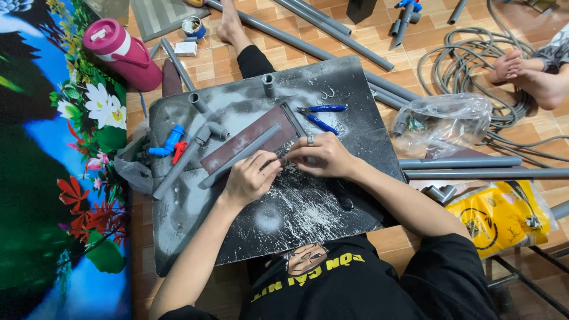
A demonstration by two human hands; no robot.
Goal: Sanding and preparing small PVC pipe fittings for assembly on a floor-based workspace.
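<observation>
Hiding between your fingertips is whatever small piece you're working, too tiny to make out, right where both hands meet on the dark board [278, 207] across your lap. Your left hand [249, 178] curls knuckles-up, its grip pressed down on the near end of the long grey pipe [240, 157], which lies slanted over a brown flat plate [249, 139]. Your right hand [323, 155], ring on one finger, bends in from the right, fingers pinched together at that same pipe end; what they pinch, you can't tell. Blue-handled pliers [320, 115] lie just beyond your right hand. Your forearms run off the bottom edge.
</observation>
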